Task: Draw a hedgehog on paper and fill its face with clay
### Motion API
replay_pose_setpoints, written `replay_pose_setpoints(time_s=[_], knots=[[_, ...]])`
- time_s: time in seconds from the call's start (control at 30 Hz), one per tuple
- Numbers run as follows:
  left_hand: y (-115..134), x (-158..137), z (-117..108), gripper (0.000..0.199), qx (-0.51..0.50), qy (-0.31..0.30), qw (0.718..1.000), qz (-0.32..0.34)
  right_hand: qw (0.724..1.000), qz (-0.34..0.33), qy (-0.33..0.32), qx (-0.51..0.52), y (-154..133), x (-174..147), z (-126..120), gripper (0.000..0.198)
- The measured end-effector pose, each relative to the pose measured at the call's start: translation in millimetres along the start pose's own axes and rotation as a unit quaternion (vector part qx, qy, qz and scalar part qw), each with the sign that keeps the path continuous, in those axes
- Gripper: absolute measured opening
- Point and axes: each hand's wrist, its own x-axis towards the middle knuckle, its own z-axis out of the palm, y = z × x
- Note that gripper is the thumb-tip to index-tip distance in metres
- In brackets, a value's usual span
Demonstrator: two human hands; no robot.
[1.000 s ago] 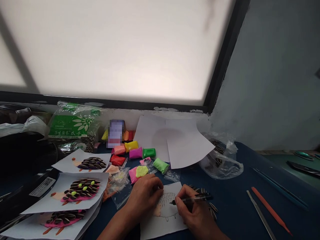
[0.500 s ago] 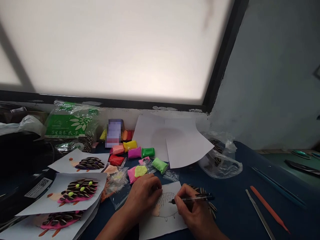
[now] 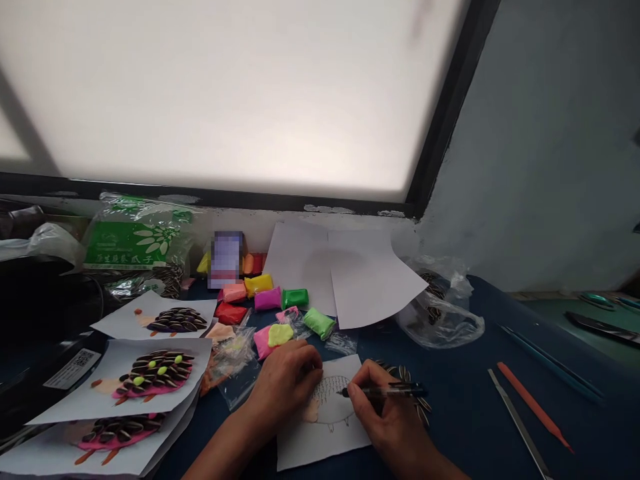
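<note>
A white sheet of paper (image 3: 315,450) lies in front of me with a hedgehog drawn in outline (image 3: 334,412), its upper body filled with short curved marks. Its face is a patch of peach clay (image 3: 311,410). My right hand (image 3: 393,417) is closed around a black pen (image 3: 400,391), whose tip points left at the body. On the sheet's left edge rests my left hand (image 3: 285,377), fingers bent and together, holding the paper down. Striped sunflower seeds (image 3: 423,405) lie partly hidden behind my right hand.
Finished hedgehog pictures (image 3: 150,377) overlap at the left. Coloured clay packs (image 3: 268,299), a phone (image 3: 226,260) and a seed bag (image 3: 130,243) stand behind. Blank sheets (image 3: 370,273) and a plastic bag (image 3: 445,320) are farther back. An orange tool (image 3: 533,403) and a metal tool (image 3: 517,423) lie right.
The whole view has shifted slightly, with things sitting a little higher in the picture. Both hands keep nearly the same places on the paper, and the pen stays in my right hand.
</note>
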Motion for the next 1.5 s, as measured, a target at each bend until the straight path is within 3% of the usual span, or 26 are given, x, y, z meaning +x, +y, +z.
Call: replay_pose_setpoints(time_s=[0.8,1.5], knots=[[-0.2,-0.6,0.0,0.012,0.007,0.004,1.000,0.001,0.995,0.041,-0.083,0.036,0.3,1.6,1.8,0.019],[2.9,-0.6,-1.3,0.011,0.011,0.000,1.000,0.000,0.998,0.015,-0.068,-0.005,0.7,2.2,2.6,0.018]])
